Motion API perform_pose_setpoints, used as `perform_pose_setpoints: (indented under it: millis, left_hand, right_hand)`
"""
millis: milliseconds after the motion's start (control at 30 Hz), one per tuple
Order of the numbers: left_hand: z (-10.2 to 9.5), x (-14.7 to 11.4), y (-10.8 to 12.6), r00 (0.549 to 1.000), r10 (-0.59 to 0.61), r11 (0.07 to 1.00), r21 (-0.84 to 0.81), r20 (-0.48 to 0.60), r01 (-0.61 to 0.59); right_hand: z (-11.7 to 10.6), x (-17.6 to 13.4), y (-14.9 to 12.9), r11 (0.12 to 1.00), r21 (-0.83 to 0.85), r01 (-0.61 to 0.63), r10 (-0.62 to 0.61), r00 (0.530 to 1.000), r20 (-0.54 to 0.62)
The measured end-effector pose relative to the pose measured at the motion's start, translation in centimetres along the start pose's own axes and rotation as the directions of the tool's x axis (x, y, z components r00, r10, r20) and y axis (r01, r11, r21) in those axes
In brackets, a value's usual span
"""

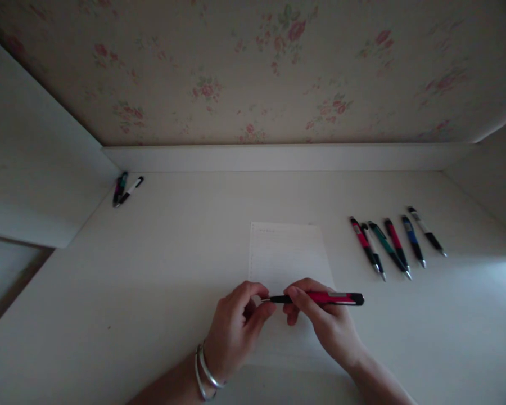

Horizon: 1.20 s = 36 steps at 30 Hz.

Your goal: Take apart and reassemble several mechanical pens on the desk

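Note:
A red pen with a black grip (322,297) lies nearly level above a sheet of lined paper (289,247). My right hand (320,315) is closed around its barrel, and the black end points to the right. The thumb and forefinger of my left hand (240,320) pinch at the pen's metal tip, partly hiding it. Two silver bangles (204,371) circle my left wrist. Both hands cover the lower part of the paper.
Several pens in red, white, green and blue lie slanted side by side at the right, among them a blue pen (413,241). A small bunch of pens (121,190) rests in the far left corner. A white ledge (278,158) and floral wall bound the white desk (172,253).

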<state>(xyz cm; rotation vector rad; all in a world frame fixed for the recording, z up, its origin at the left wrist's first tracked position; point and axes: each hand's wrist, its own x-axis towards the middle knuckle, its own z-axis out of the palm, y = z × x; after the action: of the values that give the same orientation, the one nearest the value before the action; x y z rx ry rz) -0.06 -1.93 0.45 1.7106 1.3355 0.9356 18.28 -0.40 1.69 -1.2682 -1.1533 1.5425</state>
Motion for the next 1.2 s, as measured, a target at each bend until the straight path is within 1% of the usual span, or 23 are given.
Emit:
perform_pose_setpoints:
  millis: [67,133,300,433,567,667,800,900,967,1067,1100,1133,1200]
  left_hand:
    - [-0.12,0.12,0.1,0.998,0.056,0.998,0.029,0.009,-0.057]
    - [-0.15,0.22,0.15,0.993,0.116,0.992,0.055,0.016,-0.117]
    - [-0.03,0.21,-0.07,0.983,0.18,0.978,0.099,0.027,-0.182]
    - [-0.02,0.1,-0.3,0.968,0.251,0.962,0.117,-0.022,-0.247]
    - [0.0,0.1,-0.31,0.956,0.286,0.952,0.135,-0.061,-0.276]
    - [-0.12,0.19,-0.27,0.951,0.306,0.942,0.162,-0.048,-0.295]
    - [-0.59,0.24,-0.13,0.939,0.343,0.911,0.242,0.005,-0.334]
    - [-0.87,0.13,0.03,0.943,0.328,0.885,0.331,0.056,-0.327]
    - [-0.85,-0.02,0.12,0.95,0.299,0.887,0.342,0.086,-0.31]
    - [-0.5,-0.22,0.24,0.974,0.219,0.933,0.279,0.052,-0.225]
    - [-0.35,-0.25,0.29,0.983,0.181,0.952,0.243,0.041,-0.185]
    - [-0.23,-0.24,0.36,0.99,0.139,0.968,0.207,0.037,-0.143]
    - [-0.1,-0.14,0.48,0.997,0.064,0.989,0.131,0.05,-0.07]
  right_hand:
    - [-0.07,0.02,0.13,1.0,-0.002,0.001,-0.001,1.0,-0.017]
    - [-0.12,-0.04,0.25,1.0,0.005,-0.001,0.001,1.0,-0.007]
    - [-0.13,-0.26,0.47,1.0,0.021,-0.006,0.005,0.999,0.036]
    - [0.0,-0.27,0.54,0.998,0.035,-0.042,0.04,0.998,0.048]
    - [0.17,-0.12,0.42,0.997,0.01,-0.072,0.072,0.996,0.046]
    - [0.13,-0.13,0.38,0.998,-0.011,-0.059,0.059,0.997,0.043]
    - [0.02,-0.43,0.47,0.999,-0.011,-0.036,0.037,0.995,0.096]
    - [0.06,-0.58,0.57,0.999,0.004,-0.042,0.042,0.993,0.107]
    - [0.07,-0.58,0.57,1.0,-0.021,-0.01,0.013,0.991,0.133]
    - [0.0,-0.45,0.4,0.994,-0.022,0.104,-0.098,0.98,0.175]
    - [-0.04,-0.4,0.3,0.993,-0.003,0.117,-0.115,0.976,0.183]
    - [-0.08,-0.33,0.19,0.994,0.02,0.111,-0.113,0.975,0.19]
    - [-0.16,-0.22,-0.05,0.997,0.051,0.051,-0.061,0.976,0.21]
